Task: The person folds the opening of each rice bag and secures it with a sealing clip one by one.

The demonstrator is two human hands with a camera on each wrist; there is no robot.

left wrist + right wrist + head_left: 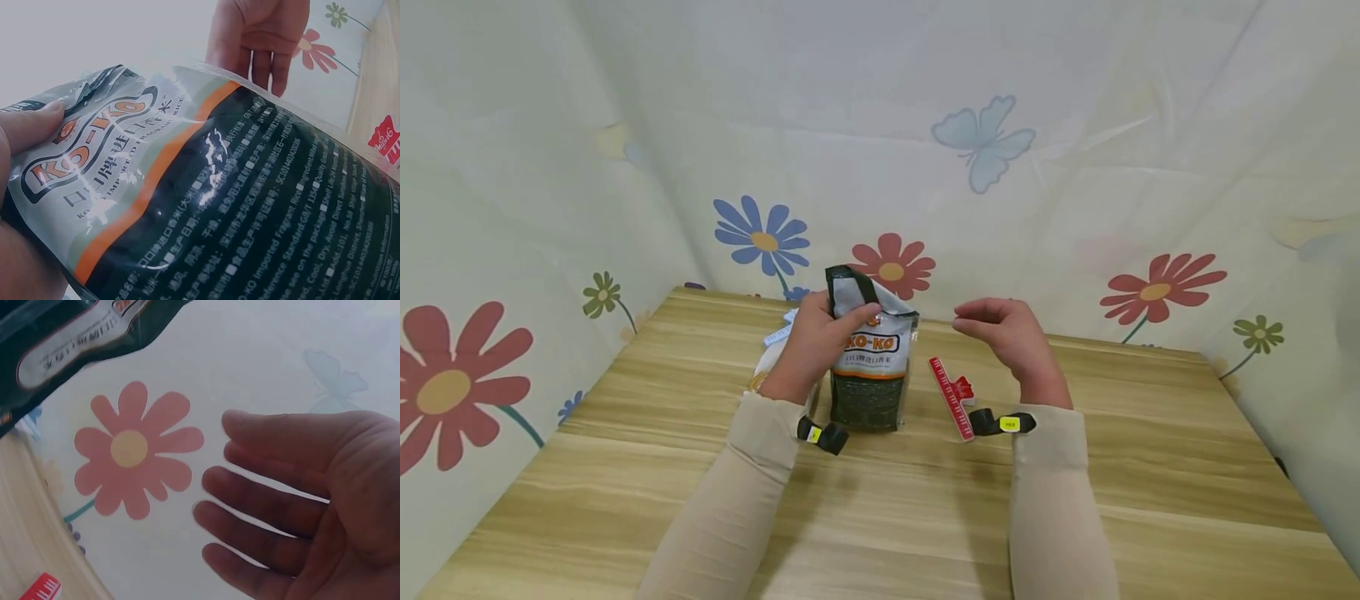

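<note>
My left hand [811, 346] grips a KO-KO rice bag [869, 396] by its upper left side, thumb across the printed front. The bag stands upright, silver-grey on top and dark green below an orange band, its top edge loose and uneven. In the left wrist view, the thumb [31, 128] presses into the plastic next to the logo. My right hand [1013, 342] hovers to the right of the bag, holding nothing; its fingers [262, 487] are extended and relaxed in the right wrist view. Below it lies a red bag clip [951, 398] with white ruler-like marks.
Behind my left hand lie a pale blue clip [777, 336] and a whitish item [767, 364], both partly hidden. The wood-grain table [1150, 467] meets a flower-printed curtain [1075, 208] at the back and sides.
</note>
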